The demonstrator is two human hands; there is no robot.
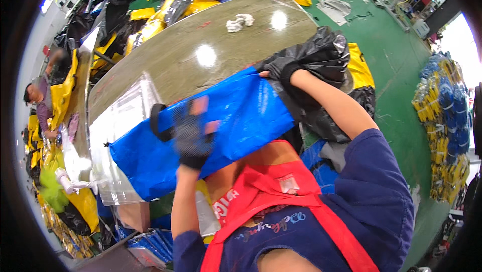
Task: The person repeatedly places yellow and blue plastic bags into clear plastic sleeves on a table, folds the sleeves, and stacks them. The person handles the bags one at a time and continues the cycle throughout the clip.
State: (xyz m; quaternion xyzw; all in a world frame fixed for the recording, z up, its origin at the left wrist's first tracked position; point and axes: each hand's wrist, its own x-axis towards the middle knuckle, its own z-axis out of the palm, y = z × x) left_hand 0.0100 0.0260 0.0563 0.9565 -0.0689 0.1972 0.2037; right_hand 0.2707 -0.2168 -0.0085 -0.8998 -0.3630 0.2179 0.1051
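Note:
A blue plastic bag (241, 106) with a black upper part (321, 51) lies slanted across the near edge of the table, in front of my body. My right hand (281, 69), in a black glove with bare fingertips, closes on the bag where blue meets black. Over the bag's left half is my left hand (193, 134), gloved alike and smeared by motion. Its fingers look stretched and apart; whether it touches the bag is unclear. A black strap loop (158, 122) stands out next to it. A clear plastic sheet (118, 164) lies under the bag's left end.
The shiny table (170, 53) bears a crumpled white cloth (240, 22). Yellow and black bags (198, 1) heap along its far side. At left a person (42, 93) handles yellow material. Bundled yellow and blue bags (444, 126) stack on the green floor (394, 81) at right.

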